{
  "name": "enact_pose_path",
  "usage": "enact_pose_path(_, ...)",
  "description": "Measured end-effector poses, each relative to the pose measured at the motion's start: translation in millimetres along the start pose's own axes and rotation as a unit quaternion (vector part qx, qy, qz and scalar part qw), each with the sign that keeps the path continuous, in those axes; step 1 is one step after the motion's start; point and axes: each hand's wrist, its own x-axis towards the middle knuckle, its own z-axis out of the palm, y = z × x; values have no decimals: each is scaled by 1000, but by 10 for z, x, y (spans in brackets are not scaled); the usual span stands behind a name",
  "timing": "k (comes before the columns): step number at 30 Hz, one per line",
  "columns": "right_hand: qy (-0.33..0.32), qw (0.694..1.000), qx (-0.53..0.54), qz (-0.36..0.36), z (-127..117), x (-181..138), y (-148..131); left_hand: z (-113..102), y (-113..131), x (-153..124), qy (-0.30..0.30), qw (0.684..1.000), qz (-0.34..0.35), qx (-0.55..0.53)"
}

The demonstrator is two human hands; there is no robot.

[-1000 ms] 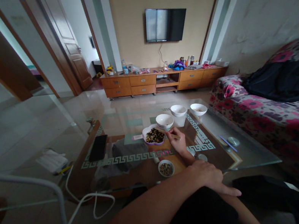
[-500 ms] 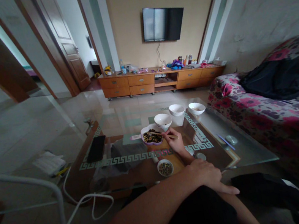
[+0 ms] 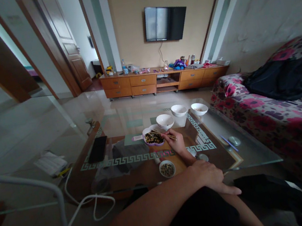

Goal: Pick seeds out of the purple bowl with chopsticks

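Observation:
My right hand [image 3: 178, 143] reaches out over the glass coffee table [image 3: 243, 155] and is closed on a pair of chopsticks [image 3: 164, 134] whose tips lie over a purple bowl [image 3: 153, 138] full of dark mixed beans. My left hand [image 3: 209, 176] rests flat across my right forearm near the table's front edge, fingers stretched out and holding nothing. A small white bowl [image 3: 167, 169] with a few beans sits just in front of the purple one. Three white bowls [image 3: 165, 120] [image 3: 179, 110] [image 3: 199, 108] stand in a row beyond.
A black phone [image 3: 98, 148] lies at the table's left. A small round lid [image 3: 234, 140] and a blue stick lie at its right. A floral sofa [image 3: 269, 107] with dark clothing flanks the right. White cables [image 3: 94, 205] trail on the floor at left. A TV cabinet [image 3: 160, 82] lines the far wall.
My right hand has swung the chopstick tips from beside the purple bowl to over its beans. My left hand has stayed on the forearm.

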Motion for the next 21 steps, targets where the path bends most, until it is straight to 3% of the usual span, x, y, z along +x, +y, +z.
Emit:
enact_pose_path(7,2,998,-56,4,11,18,54,47,-28,39,16,1000,3,0)
enact_pose_path(21,-5,998,-57,-8,25,30,43,-40,16,-59,11,1000,2,-9)
